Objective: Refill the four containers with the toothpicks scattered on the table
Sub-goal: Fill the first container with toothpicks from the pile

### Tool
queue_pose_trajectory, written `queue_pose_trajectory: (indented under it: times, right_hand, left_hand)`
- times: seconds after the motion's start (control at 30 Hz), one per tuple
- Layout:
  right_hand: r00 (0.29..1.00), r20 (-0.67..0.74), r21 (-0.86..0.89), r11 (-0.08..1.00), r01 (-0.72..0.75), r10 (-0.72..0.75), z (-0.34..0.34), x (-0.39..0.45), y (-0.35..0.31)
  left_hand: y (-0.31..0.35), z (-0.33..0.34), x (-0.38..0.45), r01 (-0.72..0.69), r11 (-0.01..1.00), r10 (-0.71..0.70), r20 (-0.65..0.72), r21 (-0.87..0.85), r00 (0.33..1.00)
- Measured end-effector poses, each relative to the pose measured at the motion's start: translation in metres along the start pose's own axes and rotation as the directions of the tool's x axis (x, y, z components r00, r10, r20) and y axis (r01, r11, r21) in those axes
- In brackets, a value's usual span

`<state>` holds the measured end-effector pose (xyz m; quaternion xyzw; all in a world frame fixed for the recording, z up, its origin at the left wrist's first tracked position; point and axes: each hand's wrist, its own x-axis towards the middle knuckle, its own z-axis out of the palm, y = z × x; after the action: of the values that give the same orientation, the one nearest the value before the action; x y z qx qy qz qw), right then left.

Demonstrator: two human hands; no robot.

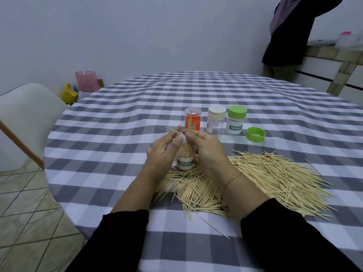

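Grey-and-white checked cloth covers the round table (117,118), set against a plain pale wall with a white chair (25,114) and tiled floor at left and a standing person (284,36) at far right. An open container (185,163) labelled "TOOTHPICK" stands partly filled between the hands, left hand (163,152) pinching one toothpick (175,132), right hand (206,152) pinching an upright bundle (190,126) above it. Loose toothpicks (265,177) lie heaped near and right; farther off stand an orange container (192,119), a white-capped container (216,121), a green-capped container (235,120) reading "TOOTHPICK", and a loose green lid (255,134).
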<state>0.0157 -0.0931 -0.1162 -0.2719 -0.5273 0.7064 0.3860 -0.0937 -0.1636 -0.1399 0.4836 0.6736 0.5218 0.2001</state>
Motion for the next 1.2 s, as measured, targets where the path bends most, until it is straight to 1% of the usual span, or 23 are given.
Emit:
queue_pose_trajectory:
  times: [0.1, 0.2, 0.3, 0.37, 0.53, 0.67, 0.77, 0.83, 0.9, 0.97, 1.03, 1.07, 1.1, 1.2]
  right_hand:
    - [1.0, -0.004, -0.119, 0.993, 0.009, -0.01, 0.0, 0.0, 0.0]
    - [1.0, 0.004, -0.242, 0.97, 0.008, -0.007, -0.001, -0.001, 0.002]
    - [1.0, -0.01, -0.31, 0.951, 0.014, -0.018, -0.003, -0.001, 0.005]
    - [1.0, 0.0, -0.322, 0.946, 0.026, -0.028, -0.005, -0.001, 0.006]
    - [0.998, 0.045, -0.24, 0.97, 0.043, -0.033, -0.009, -0.005, 0.001]
    - [0.996, 0.067, -0.287, 0.954, 0.082, -0.065, -0.007, -0.008, -0.002]
    - [0.991, 0.085, -0.385, 0.914, 0.13, -0.106, -0.006, -0.011, -0.004]
    - [0.983, 0.098, -0.509, 0.84, 0.186, -0.158, -0.005, -0.011, -0.005]
    - [0.975, 0.073, -0.591, 0.778, 0.212, -0.21, -0.008, -0.011, -0.005]
    - [0.969, 0.014, -0.635, 0.747, 0.199, -0.247, -0.013, -0.011, -0.007]
    - [0.97, -0.032, -0.707, 0.691, 0.148, -0.241, -0.023, -0.011, -0.012]
    - [0.975, -0.043, -0.766, 0.633, 0.108, -0.219, -0.03, -0.011, -0.015]
    - [0.982, -0.047, -0.831, 0.552, 0.063, -0.182, -0.037, -0.009, -0.018]
    - [0.998, -0.055, -0.975, 0.216, -0.051, -0.012, -0.058, -0.006, -0.024]
  left_hand:
    - [0.007, -0.001, -0.002, -0.023, 0.995, 0.017, -0.063, -0.096, 0.998]
    - [0.009, 0.001, -0.003, -0.037, 0.992, 0.03, -0.061, -0.117, 0.998]
    - [0.009, 0.002, 0.0, -0.041, 0.99, 0.032, -0.064, -0.138, 0.997]
    - [0.009, 0.003, 0.0, -0.061, 0.989, 0.052, -0.069, -0.135, 0.996]
    - [0.004, 0.003, 0.002, -0.092, 0.99, 0.088, -0.033, -0.111, 0.996]
    - [0.003, 0.004, 0.003, -0.047, 0.993, 0.05, 0.027, -0.11, 0.998]
    - [0.002, 0.004, 0.001, -0.017, 0.997, 0.022, 0.064, -0.079, 0.998]
    - [0.003, 0.004, 0.0, -0.004, 0.999, 0.008, 0.066, -0.054, 0.998]
    - [0.004, 0.003, -0.001, -0.015, 0.998, 0.018, 0.051, -0.057, 0.999]
    - [0.007, 0.003, -0.003, -0.036, 0.996, 0.039, 0.04, -0.083, 0.998]
    - [0.007, 0.004, -0.003, -0.049, 0.995, 0.053, 0.044, -0.082, 0.998]
    - [0.008, 0.005, -0.002, -0.051, 0.997, 0.054, 0.055, -0.061, 0.997]
    - [0.008, 0.005, -0.001, -0.041, 0.998, 0.043, 0.066, -0.037, 0.997]
    - [0.011, 0.005, -0.001, -0.027, 0.998, 0.03, 0.077, -0.05, 0.997]
